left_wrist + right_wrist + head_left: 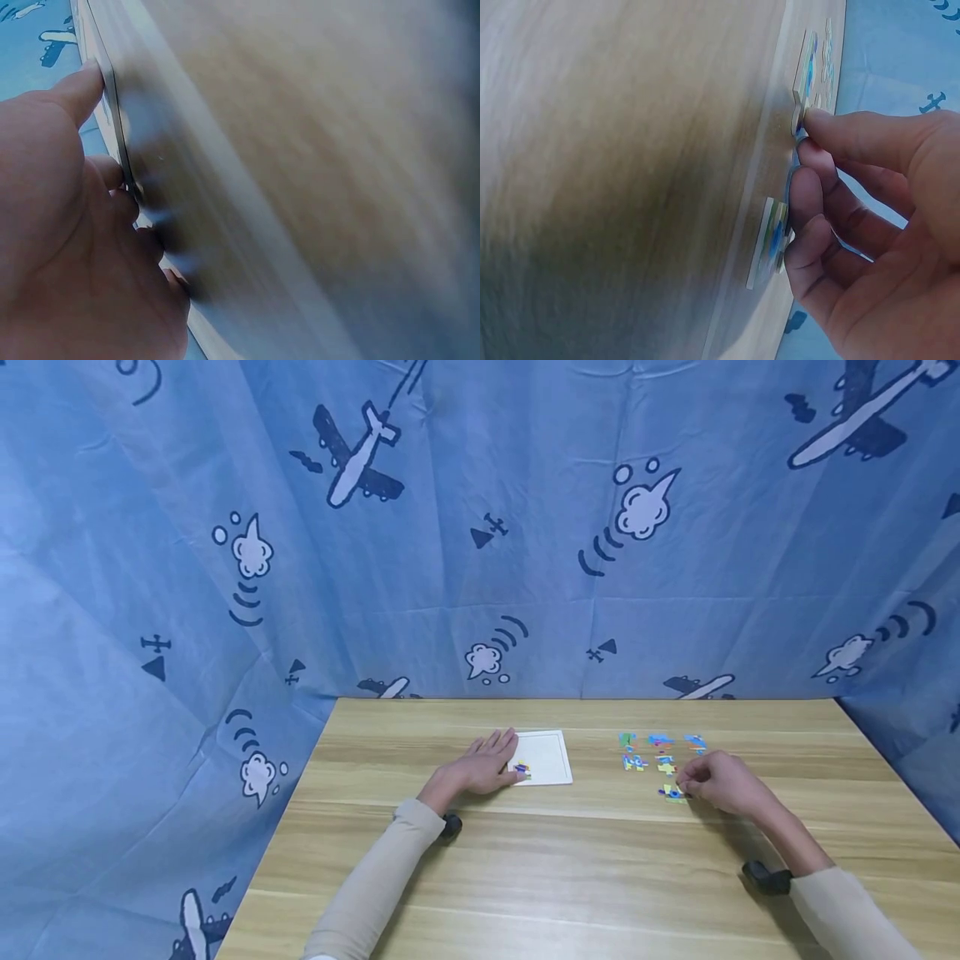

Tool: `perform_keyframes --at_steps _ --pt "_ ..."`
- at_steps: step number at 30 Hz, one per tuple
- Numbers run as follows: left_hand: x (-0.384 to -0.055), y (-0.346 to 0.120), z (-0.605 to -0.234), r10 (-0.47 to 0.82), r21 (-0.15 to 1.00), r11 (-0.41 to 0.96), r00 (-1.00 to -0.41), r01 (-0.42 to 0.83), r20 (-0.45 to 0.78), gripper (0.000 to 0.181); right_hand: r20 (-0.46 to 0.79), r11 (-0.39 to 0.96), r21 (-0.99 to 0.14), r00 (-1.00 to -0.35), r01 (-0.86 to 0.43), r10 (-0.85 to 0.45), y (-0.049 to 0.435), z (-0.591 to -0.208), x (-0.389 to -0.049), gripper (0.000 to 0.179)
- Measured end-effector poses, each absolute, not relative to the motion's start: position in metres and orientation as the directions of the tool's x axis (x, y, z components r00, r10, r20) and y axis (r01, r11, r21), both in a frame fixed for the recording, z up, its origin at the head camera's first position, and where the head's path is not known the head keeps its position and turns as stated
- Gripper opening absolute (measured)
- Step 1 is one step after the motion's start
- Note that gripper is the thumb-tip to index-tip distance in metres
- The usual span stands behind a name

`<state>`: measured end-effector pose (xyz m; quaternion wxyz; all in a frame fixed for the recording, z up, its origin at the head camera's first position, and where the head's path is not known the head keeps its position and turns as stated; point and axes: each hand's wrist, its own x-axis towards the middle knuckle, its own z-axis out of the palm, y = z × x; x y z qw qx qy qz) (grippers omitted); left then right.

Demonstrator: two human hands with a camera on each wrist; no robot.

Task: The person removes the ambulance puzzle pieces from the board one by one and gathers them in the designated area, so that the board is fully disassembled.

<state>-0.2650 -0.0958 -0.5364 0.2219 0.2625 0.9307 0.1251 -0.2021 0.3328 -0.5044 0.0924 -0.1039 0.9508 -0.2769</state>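
My left hand [480, 768] lies with straight fingers along the left side of a white square puzzle tray [546, 756]. A small colourful puzzle piece [521, 767] sits in the tray's near left corner, beside the left thumb. Along the tray edge, the left wrist view shows the thumb [86, 82]. To the right, my right hand [722, 781] pinches the right end of a blue and yellow puzzle piece [671, 792] low at the table. In the right wrist view, the thumb presses that piece [807, 75], and another piece [769, 244] lies under the curled fingers.
Several loose puzzle pieces lie in rows behind the right hand, among them a green one [627, 741], a blue one [695, 743] and a yellow one [666, 766]. A blue curtain [555, 568] hangs behind the wooden table [525, 877].
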Motion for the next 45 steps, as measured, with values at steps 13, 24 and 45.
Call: perform_keyframes --at_steps 13,24,45 --pt "-0.250 -0.095 -0.513 0.553 0.349 0.825 -0.765 0.445 -0.331 0.081 -0.137 0.817 -0.559 -0.956 -0.141 -0.259 0.331 -0.499 -0.200 0.010" --pt "-0.251 -0.094 -0.515 0.550 0.369 0.824 -0.762 0.430 -0.341 0.081 -0.026 0.810 -0.552 -0.967 -0.199 -0.255 0.307 -0.482 -0.206 0.010" --pt "-0.270 -0.093 -0.546 0.527 0.355 0.839 -0.778 0.412 -0.342 0.086 0.072 0.650 -0.649 -0.883 -0.395 -0.465 0.185 -0.483 -0.236 0.010"
